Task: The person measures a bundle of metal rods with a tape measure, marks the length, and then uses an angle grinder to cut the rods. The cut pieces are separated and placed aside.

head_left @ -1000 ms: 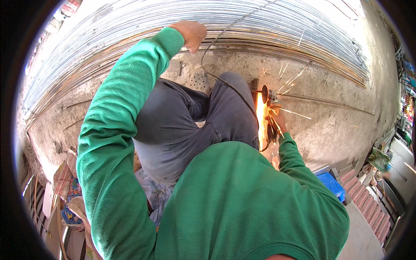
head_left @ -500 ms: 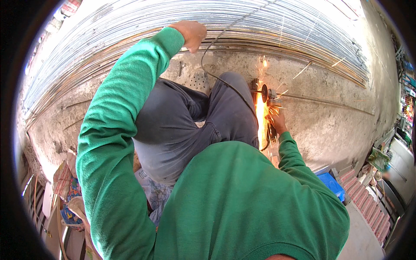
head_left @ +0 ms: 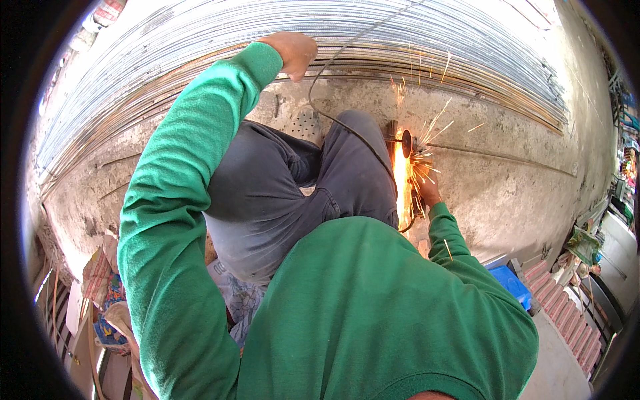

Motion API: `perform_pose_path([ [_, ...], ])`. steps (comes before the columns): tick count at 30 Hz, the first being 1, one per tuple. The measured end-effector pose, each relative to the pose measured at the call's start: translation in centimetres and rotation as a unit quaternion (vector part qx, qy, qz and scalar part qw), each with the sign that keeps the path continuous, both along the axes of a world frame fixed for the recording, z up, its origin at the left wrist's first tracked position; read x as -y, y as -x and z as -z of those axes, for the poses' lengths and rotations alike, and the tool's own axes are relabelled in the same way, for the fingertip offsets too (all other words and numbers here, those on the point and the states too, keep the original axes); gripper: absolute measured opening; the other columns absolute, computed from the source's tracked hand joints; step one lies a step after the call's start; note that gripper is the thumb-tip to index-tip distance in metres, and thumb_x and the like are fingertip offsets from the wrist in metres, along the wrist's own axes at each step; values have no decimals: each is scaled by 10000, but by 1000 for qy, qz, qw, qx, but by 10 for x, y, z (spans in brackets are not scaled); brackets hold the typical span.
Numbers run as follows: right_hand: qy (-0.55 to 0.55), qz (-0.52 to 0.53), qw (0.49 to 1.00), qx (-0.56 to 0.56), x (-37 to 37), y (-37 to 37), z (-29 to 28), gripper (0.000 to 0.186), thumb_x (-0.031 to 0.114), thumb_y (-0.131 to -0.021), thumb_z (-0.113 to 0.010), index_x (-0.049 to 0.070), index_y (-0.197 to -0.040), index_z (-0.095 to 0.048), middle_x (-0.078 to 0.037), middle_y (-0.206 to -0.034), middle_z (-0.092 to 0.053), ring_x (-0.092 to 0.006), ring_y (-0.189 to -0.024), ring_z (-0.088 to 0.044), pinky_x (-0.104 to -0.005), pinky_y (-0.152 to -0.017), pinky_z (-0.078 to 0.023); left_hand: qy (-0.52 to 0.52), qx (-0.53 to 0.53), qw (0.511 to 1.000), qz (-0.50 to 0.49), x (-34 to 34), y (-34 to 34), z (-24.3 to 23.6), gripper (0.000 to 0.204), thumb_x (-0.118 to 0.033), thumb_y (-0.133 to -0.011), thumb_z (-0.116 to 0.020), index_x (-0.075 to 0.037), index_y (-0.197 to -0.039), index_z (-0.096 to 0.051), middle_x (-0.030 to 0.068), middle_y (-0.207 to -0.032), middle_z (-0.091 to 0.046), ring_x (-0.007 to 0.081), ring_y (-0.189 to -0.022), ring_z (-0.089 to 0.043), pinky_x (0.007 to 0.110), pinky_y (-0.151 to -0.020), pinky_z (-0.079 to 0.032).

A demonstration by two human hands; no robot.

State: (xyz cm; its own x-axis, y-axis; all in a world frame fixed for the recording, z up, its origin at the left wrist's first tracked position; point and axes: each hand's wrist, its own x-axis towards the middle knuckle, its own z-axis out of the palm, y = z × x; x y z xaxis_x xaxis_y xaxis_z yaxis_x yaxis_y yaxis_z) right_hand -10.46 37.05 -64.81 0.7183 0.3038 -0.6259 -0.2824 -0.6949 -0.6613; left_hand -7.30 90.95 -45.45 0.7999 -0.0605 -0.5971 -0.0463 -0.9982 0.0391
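My right hand [head_left: 430,189] is closed around an angle grinder, its grip partly hidden by sparks. The grinder's dark round disc [head_left: 407,143] stands on edge beside my right knee. Orange sparks [head_left: 401,180] stream from it toward me and fan out over my hand. A dark metal piece [head_left: 392,130] lies just left of the disc, mostly hidden by the glare. My left hand [head_left: 297,55] is curled over the near edge of a wide bundle of steel rods [head_left: 433,63]; what its fingers hold, if anything, is hidden.
A grey cable [head_left: 347,125] loops across my right knee. One thin rod [head_left: 507,159] runs over the concrete floor at the right. A perforated plate [head_left: 305,127] lies beyond my knees. A blue box [head_left: 510,283] stands at the lower right, cloth bags [head_left: 110,300] at the lower left.
The sparks spread differently, with more around the disc and one over my right sleeve. My hands and the grinder keep almost the same places.
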Motion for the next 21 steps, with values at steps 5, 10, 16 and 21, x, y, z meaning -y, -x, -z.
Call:
perform_pose_path([
  [5, 27, 88, 996, -23, -25, 3, -25, 279, 73, -650, -712, 21, -907, -616, -40, -791, -615, -160, -681, -575, -319, -599, -458, -3, -46, 998, -40, 7, -3, -11, 603, -102, -610, -763, -24, -1187, -606, 184, -1081, -646, 332, -1019, -616, 419, -854, -504],
  [10, -6, 99, 994, -36, -23, 4, -28, 332, 81, -664, -719, 26, -965, -588, -35, -808, -601, -146, -663, -573, -284, -596, -470, 8, -45, 998, -37, 9, -4, -18, 610, -98, -612, -763, -27, -1195, -600, 188, -1078, -645, 342, -1022, -614, 419, -853, -501],
  [16, -124, 214, 968, -50, -8, -20, -52, 284, 156, -725, -693, 21, -945, -576, -57, -795, -612, -187, -676, -611, -307, -600, -501, 55, -32, 997, -44, 11, -5, -37, 619, -163, -624, -757, -9, -1200, -591, 195, -1064, -652, 350, -1011, -617, 411, -873, -493],
  [21, -367, 355, 858, -45, -6, -87, -106, 317, 212, -809, -601, 3, -1037, -532, -140, -861, -610, -246, -748, -611, -377, -697, -523, 212, 75, 973, -61, 27, -16, -54, 609, -259, -682, -707, 28, -1202, -578, 224, -1046, -652, 339, -991, -626, 396, -910, -478],
])
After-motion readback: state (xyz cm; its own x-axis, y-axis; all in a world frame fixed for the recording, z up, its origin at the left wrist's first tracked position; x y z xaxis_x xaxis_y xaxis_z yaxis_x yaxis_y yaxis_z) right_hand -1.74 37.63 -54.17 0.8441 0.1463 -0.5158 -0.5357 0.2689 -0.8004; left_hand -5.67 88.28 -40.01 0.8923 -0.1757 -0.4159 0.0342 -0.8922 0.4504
